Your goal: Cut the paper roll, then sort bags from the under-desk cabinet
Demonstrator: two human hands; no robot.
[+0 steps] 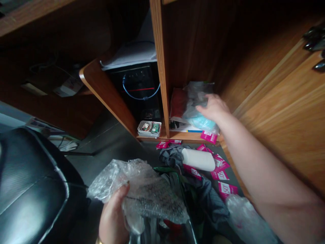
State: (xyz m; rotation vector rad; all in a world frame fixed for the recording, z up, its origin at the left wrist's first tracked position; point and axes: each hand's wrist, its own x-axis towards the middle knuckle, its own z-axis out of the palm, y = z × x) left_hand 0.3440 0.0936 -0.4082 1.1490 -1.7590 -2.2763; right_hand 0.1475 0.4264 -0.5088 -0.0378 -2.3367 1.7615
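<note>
Left hand nearest, clamped on crumpled bubble wrap low over floor clutter; right hand reaches into cupboard shelf, fingers closing on clear plastic bag — clearing-out step; next needs firm pull clear of shelf.

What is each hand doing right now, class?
Left hand: closed, gripping the bubble wrap.
Right hand: reaching into the cabinet, fingers on the plastic bag; grip unclear.

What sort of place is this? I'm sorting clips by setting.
Likely a home or office desk nook: a wooden cabinet holding a computer tower, a black chair, and clutter on the floor by the right hand.
</note>
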